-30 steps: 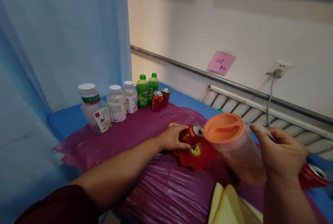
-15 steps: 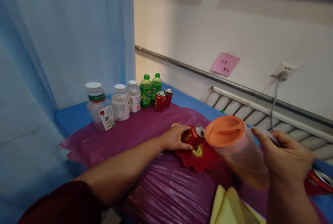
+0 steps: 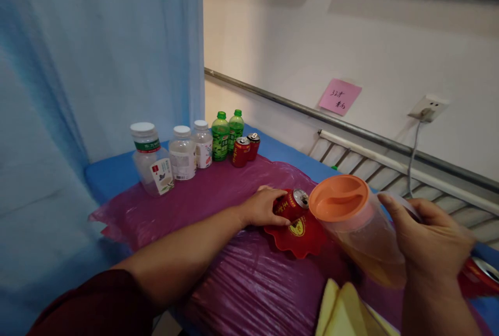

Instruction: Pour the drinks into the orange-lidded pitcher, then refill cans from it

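Observation:
My left hand (image 3: 263, 207) is closed round a red drink can (image 3: 289, 206), which tilts to the right above a red scalloped dish (image 3: 300, 237) with a yellow emblem. In my right hand (image 3: 432, 234) is the handle of a clear plastic pitcher (image 3: 370, 253) with an orange lid (image 3: 340, 198). The pitcher leans toward the can, its lid edge close to the can's top. Yellowish liquid lies low in the pitcher. Whether any liquid runs between the two, I cannot tell.
Behind stand clear jars with white caps (image 3: 182, 153), green bottles (image 3: 220, 138) and red cans (image 3: 241, 152). Purple plastic sheeting (image 3: 249, 284) covers the blue table (image 3: 113, 167). A yellow cloth (image 3: 351, 310) lies in front; another red can (image 3: 481, 276) is at right. A radiator (image 3: 362, 164) lines the wall.
The whole view has shifted very slightly to the right. Both hands, the can and the pitcher keep nearly the same positions to one another.

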`<state>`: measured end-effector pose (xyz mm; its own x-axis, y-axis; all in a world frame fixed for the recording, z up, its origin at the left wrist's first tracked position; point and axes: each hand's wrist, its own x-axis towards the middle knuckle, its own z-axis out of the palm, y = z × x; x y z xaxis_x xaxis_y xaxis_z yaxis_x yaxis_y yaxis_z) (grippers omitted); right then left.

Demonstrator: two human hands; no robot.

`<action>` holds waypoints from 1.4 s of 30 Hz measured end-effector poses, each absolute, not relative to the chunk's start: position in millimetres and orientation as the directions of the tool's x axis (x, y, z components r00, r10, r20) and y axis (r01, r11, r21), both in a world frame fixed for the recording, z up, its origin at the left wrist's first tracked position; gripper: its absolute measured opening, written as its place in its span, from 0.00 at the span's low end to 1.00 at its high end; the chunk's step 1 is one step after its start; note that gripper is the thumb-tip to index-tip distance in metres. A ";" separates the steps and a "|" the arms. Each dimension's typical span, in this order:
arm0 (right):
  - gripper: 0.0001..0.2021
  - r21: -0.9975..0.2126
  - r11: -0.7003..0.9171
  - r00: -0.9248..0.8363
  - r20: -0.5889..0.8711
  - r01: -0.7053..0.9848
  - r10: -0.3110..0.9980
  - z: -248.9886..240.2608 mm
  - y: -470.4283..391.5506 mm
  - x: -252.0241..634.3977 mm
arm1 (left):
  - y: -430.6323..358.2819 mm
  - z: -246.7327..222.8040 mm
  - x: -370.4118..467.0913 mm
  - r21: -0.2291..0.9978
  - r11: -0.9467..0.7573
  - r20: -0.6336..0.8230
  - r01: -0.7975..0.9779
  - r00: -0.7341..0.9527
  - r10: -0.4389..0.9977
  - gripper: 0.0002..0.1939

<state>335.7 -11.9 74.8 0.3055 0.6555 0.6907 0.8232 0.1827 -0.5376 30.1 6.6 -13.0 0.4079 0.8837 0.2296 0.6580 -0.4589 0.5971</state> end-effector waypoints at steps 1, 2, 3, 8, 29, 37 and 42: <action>0.29 -0.540 0.183 0.306 0.688 0.821 0.658 75.3 -12.2 335.3 | 6.6 -13.2 30.0 0.598 -0.459 0.229 0.657 0.409 0.883 0.39; 0.29 -0.540 0.186 0.303 0.688 0.821 0.660 75.6 -12.7 335.1 | 6.6 -13.5 30.0 0.599 -0.459 0.228 0.656 0.410 0.883 0.39; 0.29 -0.538 0.190 0.301 0.692 0.821 0.657 75.9 -13.2 335.1 | 6.7 -13.8 30.0 0.598 -0.460 0.227 0.657 0.411 0.883 0.39; 0.30 -0.509 0.202 0.286 0.720 0.836 0.632 74.1 -12.9 337.4 | 7.4 -14.5 29.7 0.588 -0.471 0.228 0.658 0.424 0.877 0.39; 0.30 -0.492 0.197 0.269 0.720 0.848 0.640 75.5 -14.6 335.8 | 8.2 -12.3 30.1 0.604 -0.503 0.249 0.618 0.454 0.856 0.38; 0.29 -0.506 0.183 0.281 0.704 0.843 0.652 76.6 -16.4 333.7 | 7.1 -11.1 30.5 0.613 -0.488 0.241 0.621 0.442 0.864 0.38; 0.30 -0.490 0.199 0.270 0.725 0.849 0.634 73.7 -14.3 338.2 | 6.6 -11.3 30.6 0.611 -0.475 0.215 0.633 0.445 0.869 0.38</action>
<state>338.2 -14.3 73.7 0.2696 0.6339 0.7249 0.8490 0.1987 -0.4896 30.6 6.6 -11.3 0.4447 0.8695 0.2150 0.6334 -0.4750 0.6109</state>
